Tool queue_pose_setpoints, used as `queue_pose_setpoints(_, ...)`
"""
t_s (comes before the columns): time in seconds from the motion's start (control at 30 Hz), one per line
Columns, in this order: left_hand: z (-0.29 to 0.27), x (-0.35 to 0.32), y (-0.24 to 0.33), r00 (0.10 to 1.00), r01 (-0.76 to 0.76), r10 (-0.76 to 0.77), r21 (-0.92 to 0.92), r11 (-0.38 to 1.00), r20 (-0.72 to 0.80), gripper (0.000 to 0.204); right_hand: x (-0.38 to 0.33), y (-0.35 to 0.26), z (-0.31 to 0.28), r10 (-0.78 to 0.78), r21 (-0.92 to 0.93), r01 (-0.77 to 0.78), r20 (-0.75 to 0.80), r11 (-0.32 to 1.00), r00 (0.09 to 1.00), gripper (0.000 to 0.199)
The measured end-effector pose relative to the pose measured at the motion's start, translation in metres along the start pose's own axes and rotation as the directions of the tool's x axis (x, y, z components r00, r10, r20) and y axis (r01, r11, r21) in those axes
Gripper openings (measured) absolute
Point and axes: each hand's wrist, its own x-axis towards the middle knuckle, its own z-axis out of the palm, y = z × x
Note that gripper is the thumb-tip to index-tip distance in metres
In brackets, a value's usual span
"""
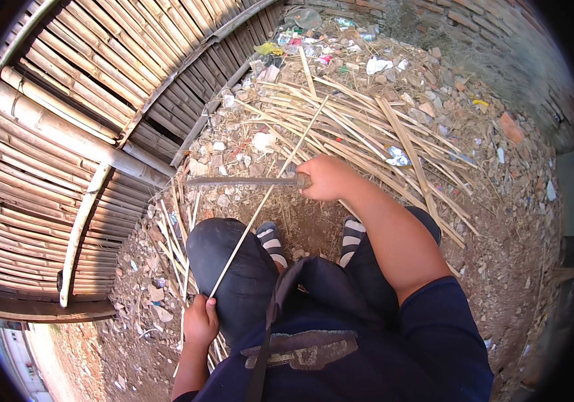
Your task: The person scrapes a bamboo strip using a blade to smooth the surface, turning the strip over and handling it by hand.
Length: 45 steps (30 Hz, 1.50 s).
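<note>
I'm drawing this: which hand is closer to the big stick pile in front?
Right. The right hand, gripping the long-bladed tool, is out front near the stick pile; the left hand, holding a thin stick, is farther back, beside the left knee.

Slanted pale strip (pixel 253 219) crossing knife (pixel 243 181)

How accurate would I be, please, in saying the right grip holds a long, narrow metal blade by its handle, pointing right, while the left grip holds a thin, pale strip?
Only the direction is wrong: the head view shows the long, narrow metal blade pointing left from the right grip, while the left grip does hold the thin, pale strip.
</note>
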Motion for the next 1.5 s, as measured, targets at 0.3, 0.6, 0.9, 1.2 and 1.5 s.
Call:
queue_pose_setpoints(0.3, -0.003, -0.002, 0.003, 0.998, 0.054, -0.056, 0.090, 0.994, 0.027, 0.035, 0.001, -0.017, 0.010, 0.024, -0.061, -0.034, -0.164, 0.998, 0.986, 0.032)
queue_pose_setpoints(0.6, -0.001, 0.004, 0.006, 0.999, 0.032, -0.032, 0.103, 0.994, -0.008, 0.036, 0.013, 0.057, -0.006, 0.256, 0.224, -0.179, -0.387, 0.958, 0.886, 0.025)
queue_pose_setpoints(0.9, 0.012, 0.007, -0.007, 0.999, 0.020, -0.016, 0.131, 0.991, -0.028, 0.036, 0.008, 0.042, -0.007, 0.279, 0.252, -0.218, -0.239, 0.943, 0.930, 0.025)
queue_pose_setpoints(1.2, -0.002, 0.003, 0.002, 1.000, 0.015, -0.015, 0.091, 0.996, 0.001, 0.034, -0.008, -0.018, -0.003, 0.167, 0.036, -0.163, -0.164, 0.986, 0.972, 0.031)
queue_pose_setpoints(1.5, -0.020, 0.014, 0.005, 0.994, 0.040, -0.046, 0.059, 0.997, 0.104, 0.037, 0.014, 0.046, -0.007, 0.259, 0.170, -0.218, -0.273, 0.961, 0.926, 0.035)
